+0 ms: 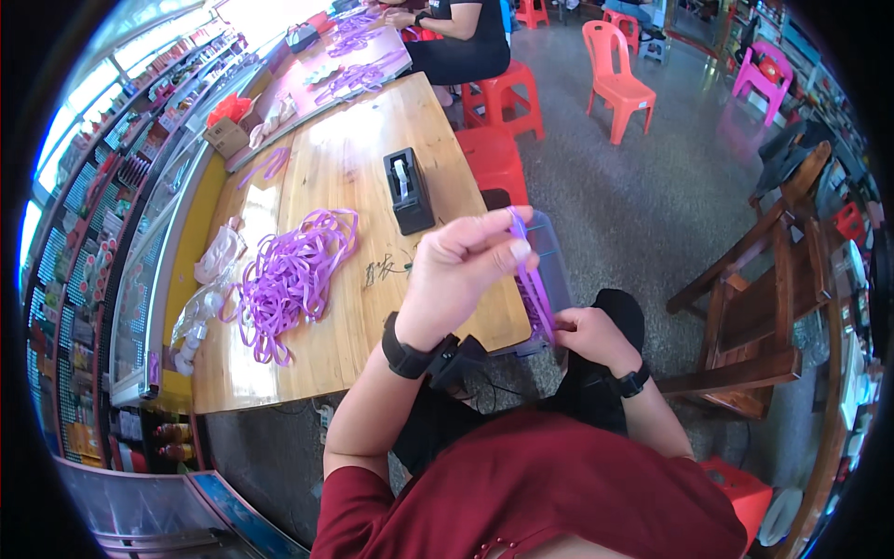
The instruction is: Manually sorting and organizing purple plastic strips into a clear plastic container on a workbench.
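My left hand is raised past the table's right edge, finger and thumb pinched on the upper end of a thin purple strap. The strap runs down to my right hand, whose fingers are closed around its lower end beside my knee. Below the strap stands a translucent plastic bin with more purple material inside, partly hidden by my hand. On the wooden table to the left lies a tangled pile of purple straps. A black tape dispenser sits just beyond my left hand.
Red stools line the table's far right side. Another person sits at a farther table with more purple straps. A wooden chair stands to my right. Glass display cases run along the left.
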`<state>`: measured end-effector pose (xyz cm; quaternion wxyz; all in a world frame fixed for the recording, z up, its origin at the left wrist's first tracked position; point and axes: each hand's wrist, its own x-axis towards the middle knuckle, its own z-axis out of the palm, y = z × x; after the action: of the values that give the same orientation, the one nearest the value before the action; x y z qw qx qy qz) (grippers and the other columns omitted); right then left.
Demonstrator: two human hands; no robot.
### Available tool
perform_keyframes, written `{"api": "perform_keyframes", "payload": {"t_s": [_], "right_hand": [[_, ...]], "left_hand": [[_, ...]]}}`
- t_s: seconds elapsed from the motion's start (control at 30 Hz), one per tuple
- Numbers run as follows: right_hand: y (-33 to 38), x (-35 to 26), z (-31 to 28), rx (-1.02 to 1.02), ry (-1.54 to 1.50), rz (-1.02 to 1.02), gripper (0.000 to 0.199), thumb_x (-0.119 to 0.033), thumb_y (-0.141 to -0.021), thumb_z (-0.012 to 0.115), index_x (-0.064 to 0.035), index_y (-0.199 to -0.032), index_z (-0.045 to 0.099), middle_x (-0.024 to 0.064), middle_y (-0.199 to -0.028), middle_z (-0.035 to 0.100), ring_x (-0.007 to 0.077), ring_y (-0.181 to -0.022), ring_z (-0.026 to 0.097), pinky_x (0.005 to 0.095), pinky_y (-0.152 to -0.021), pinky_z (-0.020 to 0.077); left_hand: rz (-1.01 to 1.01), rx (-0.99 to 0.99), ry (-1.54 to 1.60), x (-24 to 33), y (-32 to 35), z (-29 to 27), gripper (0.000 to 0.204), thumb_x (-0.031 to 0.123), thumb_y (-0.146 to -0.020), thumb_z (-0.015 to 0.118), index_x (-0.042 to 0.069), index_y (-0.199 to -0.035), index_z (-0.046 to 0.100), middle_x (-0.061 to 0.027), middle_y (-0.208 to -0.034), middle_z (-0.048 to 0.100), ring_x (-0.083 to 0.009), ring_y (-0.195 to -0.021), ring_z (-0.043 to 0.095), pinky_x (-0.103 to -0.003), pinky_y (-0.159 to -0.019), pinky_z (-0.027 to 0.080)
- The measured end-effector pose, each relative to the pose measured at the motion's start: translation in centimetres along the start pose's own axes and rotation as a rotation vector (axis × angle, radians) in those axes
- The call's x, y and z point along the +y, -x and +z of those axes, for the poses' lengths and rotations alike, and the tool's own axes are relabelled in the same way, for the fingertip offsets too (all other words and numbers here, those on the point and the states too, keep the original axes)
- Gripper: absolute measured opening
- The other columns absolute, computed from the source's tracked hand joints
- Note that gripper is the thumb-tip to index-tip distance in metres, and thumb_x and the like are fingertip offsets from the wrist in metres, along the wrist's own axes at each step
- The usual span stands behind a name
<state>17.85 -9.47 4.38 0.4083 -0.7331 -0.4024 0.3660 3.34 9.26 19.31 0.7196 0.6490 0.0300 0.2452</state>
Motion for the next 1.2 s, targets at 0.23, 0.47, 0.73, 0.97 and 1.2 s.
{"api": "perform_keyframes", "payload": {"t_s": [0.23,0.47,0.73,0.97,1.2], "right_hand": [[0.6,-6.4,-3.3,0.204,-0.310,-0.303,0.054,-0.002,-0.084,0.072,-0.0068,-0.135,0.057,0.0007,-0.108,0.064,0.0036,-0.074,0.056,0.0197,-0.066,0.0458],[-1.4,-7.3,-3.2,0.403,-0.219,-0.573,0.046,0.009,-0.084,0.062,-0.0052,-0.128,0.062,0.0067,-0.120,0.065,0.0047,-0.074,0.058,0.0209,-0.065,0.0471],[-0.6,-6.5,-3.4,0.404,-0.293,-0.550,0.028,0.009,-0.090,0.055,-0.0023,-0.110,0.071,0.0091,-0.108,0.068,0.0105,-0.077,0.065,0.0250,-0.067,0.0532],[0.8,-6.6,-4.5,0.224,-0.442,-0.381,0.022,0.004,-0.091,0.059,-0.0015,-0.109,0.071,0.0073,-0.101,0.067,0.0097,-0.074,0.063,0.0242,-0.069,0.0525],[1.1,-6.4,-4.9,0.159,-0.331,-0.478,0.015,-0.005,-0.089,0.070,-0.0013,-0.104,0.072,0.0039,-0.089,0.063,0.0096,-0.077,0.061,0.0229,-0.066,0.0489]], "left_hand": [[-0.170,-0.157,-0.055,-2.2,0.4,2.0,0.035,0.001,-0.093,0.065,0.001,-0.128,0.062,-0.0076,-0.095,0.072,-0.0121,-0.088,0.067,-0.027,-0.082,0.053],[-0.320,-0.287,-0.108,-3.7,0.1,2.5,0.029,0.002,-0.093,0.065,-0.002,-0.121,0.064,-0.0068,-0.090,0.071,-0.0118,-0.082,0.067,-0.027,-0.076,0.054],[-0.386,-0.319,-0.085,-5.1,0.4,1.6,0.019,0.015,-0.099,0.060,-0.001,-0.108,0.066,-0.0045,-0.084,0.067,-0.0117,-0.077,0.064,-0.027,-0.074,0.053],[-0.500,-0.252,0.000,-5.8,1.2,2.0,0.020,0.021,-0.102,0.055,0.001,-0.106,0.059,-0.0029,-0.082,0.062,-0.0120,-0.075,0.063,-0.025,-0.070,0.051],[-0.495,-0.266,-0.015,-5.6,1.5,2.5,0.020,0.023,-0.103,0.053,0.003,-0.102,0.058,-0.0018,-0.081,0.059,-0.0099,-0.067,0.057,-0.023,-0.062,0.047]]}}
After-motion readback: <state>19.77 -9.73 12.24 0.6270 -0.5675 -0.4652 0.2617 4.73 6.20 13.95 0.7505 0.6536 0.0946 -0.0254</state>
